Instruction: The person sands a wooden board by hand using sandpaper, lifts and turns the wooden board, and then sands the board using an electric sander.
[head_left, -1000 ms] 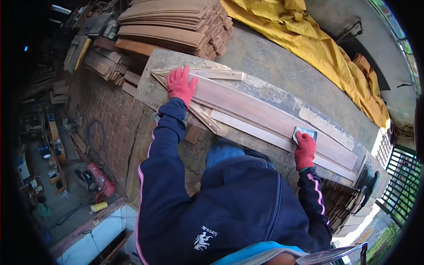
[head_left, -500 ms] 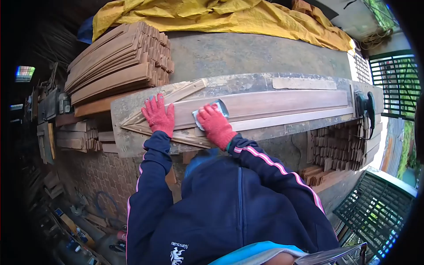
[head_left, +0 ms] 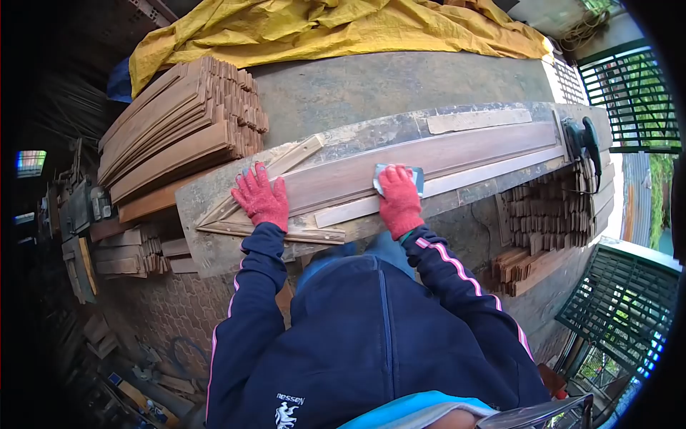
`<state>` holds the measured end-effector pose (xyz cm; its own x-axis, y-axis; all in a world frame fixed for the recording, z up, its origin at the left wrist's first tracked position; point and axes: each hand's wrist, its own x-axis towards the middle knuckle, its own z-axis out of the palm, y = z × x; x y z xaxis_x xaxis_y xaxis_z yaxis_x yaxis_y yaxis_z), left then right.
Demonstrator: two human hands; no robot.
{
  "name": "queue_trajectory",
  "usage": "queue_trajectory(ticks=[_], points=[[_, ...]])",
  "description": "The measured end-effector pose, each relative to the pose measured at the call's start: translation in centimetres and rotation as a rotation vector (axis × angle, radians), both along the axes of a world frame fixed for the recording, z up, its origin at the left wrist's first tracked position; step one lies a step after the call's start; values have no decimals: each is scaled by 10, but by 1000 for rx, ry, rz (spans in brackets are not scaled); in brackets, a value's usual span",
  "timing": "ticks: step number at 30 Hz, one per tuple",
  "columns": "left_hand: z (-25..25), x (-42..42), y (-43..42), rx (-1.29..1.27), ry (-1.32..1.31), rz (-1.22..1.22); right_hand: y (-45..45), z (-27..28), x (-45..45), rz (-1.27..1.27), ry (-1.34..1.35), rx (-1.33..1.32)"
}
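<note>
Board (head_left: pixel 475 152) under a hand-held pad (head_left: pixel 418 179)

The step in hand looks like rubbing down the face of the long reddish-brown board, which lies lengthwise on the counter (head_left: pixel 200 250). The right hand (head_left: pixel 401 200), in a red glove, is closed over the pad, pressing it against the board near its front edge, well in from either end. The left hand (head_left: pixel 263 200), also gloved, is spread wide and holds nothing; it lies over the board's left end, probably bracing it. A pale strip (head_left: pixel 464 181) runs along the board's near side, and two battens (head_left: pixel 300 154) (head_left: pixel 307 232) form a V around the left end. A power tool (head_left: pixel 590 143) sits beyond the right end.

A further stroke would call for even, flat pressure along the length, the left hand firm against sliding. The pad's underside is hidden.
</note>
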<state>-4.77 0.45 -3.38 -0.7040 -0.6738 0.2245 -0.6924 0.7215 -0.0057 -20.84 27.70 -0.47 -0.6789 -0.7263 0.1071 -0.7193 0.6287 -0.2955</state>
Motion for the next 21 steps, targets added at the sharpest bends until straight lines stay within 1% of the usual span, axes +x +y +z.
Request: queue_trajectory(ticks=[1,2,5,7,9,10,12,14,15,16,17,19,21], points=[[-2,2,3,6,-8,-6,-16,-4,20,86,-51,10],[-2,2,3,6,4,-13,-25,-4,33,112,-99,53],[-3,4,-2,-6,14,-30,15,10,-1,176,-73,71],[-4,0,-1,-3,29,-30,55,2,-35,-39,-39,49],[-1,1,-1,-9,15,-26,87,-8,-66,-249,64,-38],[0,1,-1,-14,19,-30,89,-9,-73,-253,68,-43],[-2,-5,-1,-62,-111,-77,92,-12,-83,-415,31,13],[7,-21,8,-39,-112,-126,48,-4,-58,-368,-12,60],[10,-31,15,-14,-113,-163,20,5,-36,-226,8,-42],[9,-41,23,57,-115,-190,-6,0,-15,-71,-41,-40],[9,-47,30,65,-119,-191,-31,1,6,96,-80,-30],[11,-57,37,93,-132,-149,-60,-1,36,309,-69,-1],[12,-56,36,89,-134,-170,-38,3,9,312,-77,11]])
